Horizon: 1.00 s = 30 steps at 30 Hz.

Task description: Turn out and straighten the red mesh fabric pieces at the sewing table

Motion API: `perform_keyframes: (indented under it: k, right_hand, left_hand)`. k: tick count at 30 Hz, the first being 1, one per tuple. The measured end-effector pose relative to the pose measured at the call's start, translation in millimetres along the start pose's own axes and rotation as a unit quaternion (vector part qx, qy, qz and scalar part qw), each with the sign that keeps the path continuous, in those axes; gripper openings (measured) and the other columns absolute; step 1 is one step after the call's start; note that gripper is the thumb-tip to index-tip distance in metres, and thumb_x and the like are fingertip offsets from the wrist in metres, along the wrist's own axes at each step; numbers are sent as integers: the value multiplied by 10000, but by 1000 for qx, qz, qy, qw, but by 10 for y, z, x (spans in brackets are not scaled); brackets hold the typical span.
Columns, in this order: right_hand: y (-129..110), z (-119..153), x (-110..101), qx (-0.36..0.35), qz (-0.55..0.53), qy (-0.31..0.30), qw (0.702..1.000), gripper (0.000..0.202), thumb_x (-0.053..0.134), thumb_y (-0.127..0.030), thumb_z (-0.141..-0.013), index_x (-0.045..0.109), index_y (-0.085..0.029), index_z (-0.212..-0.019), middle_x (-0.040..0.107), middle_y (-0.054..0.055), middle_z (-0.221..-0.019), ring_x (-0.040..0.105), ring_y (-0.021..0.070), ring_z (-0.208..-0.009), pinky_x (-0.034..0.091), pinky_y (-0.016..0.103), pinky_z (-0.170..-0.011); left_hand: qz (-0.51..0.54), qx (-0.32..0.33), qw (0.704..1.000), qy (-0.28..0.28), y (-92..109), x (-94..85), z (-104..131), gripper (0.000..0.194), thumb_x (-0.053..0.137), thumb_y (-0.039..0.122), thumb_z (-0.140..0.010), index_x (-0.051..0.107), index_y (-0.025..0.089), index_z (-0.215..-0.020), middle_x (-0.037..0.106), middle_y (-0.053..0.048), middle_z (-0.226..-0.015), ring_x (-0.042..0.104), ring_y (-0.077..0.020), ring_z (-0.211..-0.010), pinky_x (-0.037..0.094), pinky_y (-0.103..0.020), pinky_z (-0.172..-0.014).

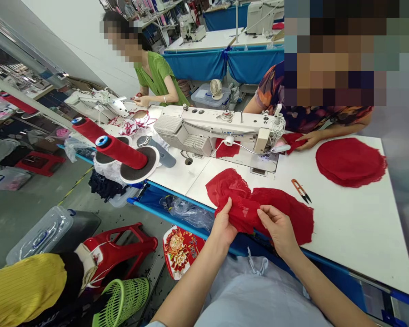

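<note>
A piece of sheer red lace-edged fabric (240,206) is stretched between my two hands at the table's near edge. My left hand (225,225) grips its left side, thumb on top. My right hand (276,225) pinches it at the right between thumb and fingers. More red fabric (295,215) spreads on the white table under and beyond my right hand. Orange-handled thread snips (301,190) lie just past it. Farther right rests a round stack of red fabric pieces (351,162).
A white sewing machine (218,129) stands across the table, with a person sewing red cloth behind it. Red thread cones (122,152) and a grey bottle (157,151) are at left. Another person in green (160,75) works farther back. A red stool (119,250) and green basket (122,302) stand below left.
</note>
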State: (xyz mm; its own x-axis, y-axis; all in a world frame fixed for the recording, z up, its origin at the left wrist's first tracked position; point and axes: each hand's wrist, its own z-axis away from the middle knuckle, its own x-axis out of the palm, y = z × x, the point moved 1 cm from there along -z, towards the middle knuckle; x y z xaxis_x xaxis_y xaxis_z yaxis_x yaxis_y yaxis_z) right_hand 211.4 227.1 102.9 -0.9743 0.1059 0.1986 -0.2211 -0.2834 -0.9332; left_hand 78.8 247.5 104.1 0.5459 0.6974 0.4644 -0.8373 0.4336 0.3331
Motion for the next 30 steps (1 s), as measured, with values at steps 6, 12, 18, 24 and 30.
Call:
perform_keyframes:
  k: [6,12,18,24,30]
  right_hand:
    - [70,-13,-40,3,-4,0,1000,296,654,-468,-727,656,-175,-774,424,-47,-503,343,107,-484,297,250,-463]
    - [71,-12,-39,1,-11,-10,1000,322,605,-489,-776,661,-172,-782,425,-45,-484,359,112,-484,310,256,-472]
    - [58,-7,-15,12,-32,-2,999,271,723,-449,-694,666,-194,-767,529,-47,-556,415,105,-508,355,239,-497]
    - [66,-4,-42,85,-134,-61,986,248,740,-404,-706,672,-216,-854,693,3,-800,602,165,-718,491,273,-644]
    - [138,-78,-330,134,-268,70,951,273,854,-279,-540,671,-244,-740,733,-36,-798,670,155,-728,555,246,-642]
  left_hand:
    - [8,3,1000,12,-10,-20,-14,204,612,246,-822,647,78,-932,721,-125,-849,688,-232,-820,544,-359,-829]
    - [3,12,1000,3,15,-4,-2,209,588,247,-843,634,82,-962,725,-114,-840,690,-207,-748,562,-346,-787]
    - [5,4,1000,9,-25,-4,32,236,629,248,-811,644,74,-970,720,-134,-884,688,-229,-808,546,-362,-823]
    - [-11,40,998,-41,-166,-23,56,212,694,191,-751,657,93,-936,725,-112,-860,689,-216,-779,541,-352,-833]
    - [19,17,996,-88,-66,-72,-59,313,710,217,-738,640,113,-1025,721,-104,-961,672,-233,-926,506,-367,-925]
